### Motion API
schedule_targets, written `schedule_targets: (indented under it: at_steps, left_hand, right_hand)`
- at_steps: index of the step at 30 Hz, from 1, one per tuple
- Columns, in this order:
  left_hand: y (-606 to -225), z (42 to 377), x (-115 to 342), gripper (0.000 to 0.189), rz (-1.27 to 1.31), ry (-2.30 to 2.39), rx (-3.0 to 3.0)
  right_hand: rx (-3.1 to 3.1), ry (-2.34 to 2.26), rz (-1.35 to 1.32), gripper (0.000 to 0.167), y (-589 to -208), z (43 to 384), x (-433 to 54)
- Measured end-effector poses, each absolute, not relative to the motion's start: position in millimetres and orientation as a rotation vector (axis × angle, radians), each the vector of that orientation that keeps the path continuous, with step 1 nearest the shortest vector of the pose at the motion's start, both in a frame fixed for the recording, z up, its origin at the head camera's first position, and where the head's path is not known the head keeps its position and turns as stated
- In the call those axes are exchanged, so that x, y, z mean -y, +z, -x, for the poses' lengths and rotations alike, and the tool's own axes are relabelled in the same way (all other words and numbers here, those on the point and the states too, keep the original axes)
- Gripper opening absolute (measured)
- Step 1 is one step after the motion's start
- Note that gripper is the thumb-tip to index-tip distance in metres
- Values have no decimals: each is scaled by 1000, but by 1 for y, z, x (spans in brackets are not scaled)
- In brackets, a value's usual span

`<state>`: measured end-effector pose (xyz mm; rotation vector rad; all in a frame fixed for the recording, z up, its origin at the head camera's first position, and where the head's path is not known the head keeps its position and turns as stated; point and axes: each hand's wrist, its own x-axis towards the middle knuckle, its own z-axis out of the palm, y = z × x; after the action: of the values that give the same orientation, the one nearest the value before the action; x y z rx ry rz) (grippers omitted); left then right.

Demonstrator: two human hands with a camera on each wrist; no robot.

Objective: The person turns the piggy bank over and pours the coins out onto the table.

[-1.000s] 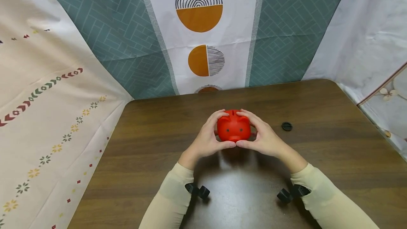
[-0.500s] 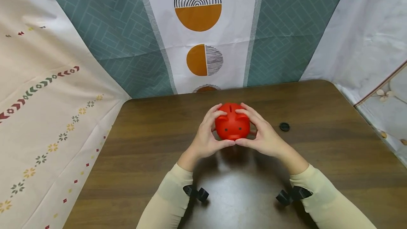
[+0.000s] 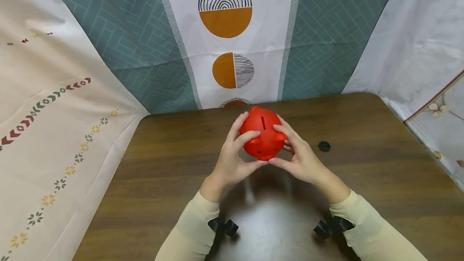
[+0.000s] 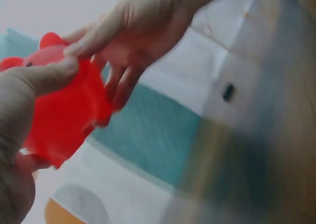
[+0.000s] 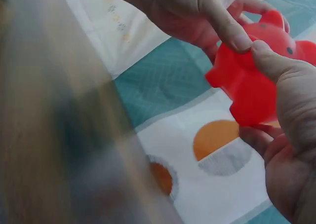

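Brown wood-grain worktop point(image 3: 174, 188), blurred in wrist views. Red pig-shaped bank point(image 3: 266, 144) raised above, left grip point(image 3: 230, 158) and right grip point(image 3: 304, 158) clamped round sides; underside hidden from head view. Round black disc point(image 3: 324, 146) at right, detail indistinct.

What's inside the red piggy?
The top of the piggy has a thin dark slot, but nothing shows through it. The rest of the inside is covered, so I can't tell whether anything's there.
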<state>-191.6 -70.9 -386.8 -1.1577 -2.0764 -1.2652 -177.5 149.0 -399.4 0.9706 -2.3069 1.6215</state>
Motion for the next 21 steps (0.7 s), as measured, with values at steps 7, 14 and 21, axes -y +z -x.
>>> schedule_targets:
  at_steps: [7, 14, 21]
  left_hand:
    - [-397, 190, 71, 73, 1029, -1530, 2254]
    - [-419, 205, 74, 75, 1002, -1558, 2282]
    - [-420, 207, 75, 82, 922, -1601, 2363]
  right_hand:
    - [2513, 1801, -787, 82, -416, 185, -148]
    - [2496, 1861, -762, 83, -417, 186, -145]
    - [2553, 1776, -723, 78, -421, 189, -147]
